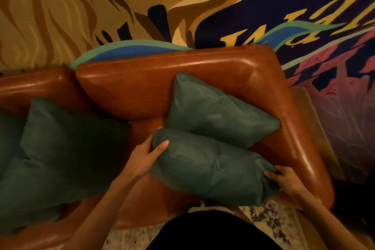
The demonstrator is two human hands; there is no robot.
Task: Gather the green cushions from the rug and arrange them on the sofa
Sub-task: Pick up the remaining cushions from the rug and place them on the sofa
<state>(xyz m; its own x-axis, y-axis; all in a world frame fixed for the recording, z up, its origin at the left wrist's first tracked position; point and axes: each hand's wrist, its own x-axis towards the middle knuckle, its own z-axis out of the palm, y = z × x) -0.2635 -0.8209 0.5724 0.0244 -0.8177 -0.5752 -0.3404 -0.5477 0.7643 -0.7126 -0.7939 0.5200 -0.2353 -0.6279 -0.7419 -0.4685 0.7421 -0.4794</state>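
- Head camera view, looking down. Nearest the viewer, a strip of pale speckled patterned rug [269, 221] shows at the bottom edge beside the person's dark clothing [203, 233]. No cushion is visible on that strip.
- Just above, both hands hold a plump green rectangular fabric cushion [211, 168] over the seat at the sofa's right end. The left hand [146, 158] grips its left end, thumb laid on top and fingers tucked behind. The right hand [288, 180] grips its lower right corner, fingers curled into the fabric.
- The step in hand looks like placing this cushion. It is off the rug and touches the cushion behind it, but I cannot tell whether it already rests on the seat.
- Behind it, a second green square cushion [219, 113] leans tilted in the corner between backrest and armrest.
- To the left, a large green cushion [67, 148] lies on the seat. A darker green shape at the far left edge may be another, but it is too cut off to tell.
- The next move likely calls for settling the held cushion in front of the leaning one, then releasing both hands. The rounded armrest [294, 128] and the leaning cushion leave little room, so the held cushion could slide forward.
- Beneath everything is the glossy brown leather sofa [182, 79]. Beyond it is a painted wall mural [263, 6] in gold, navy and pink.
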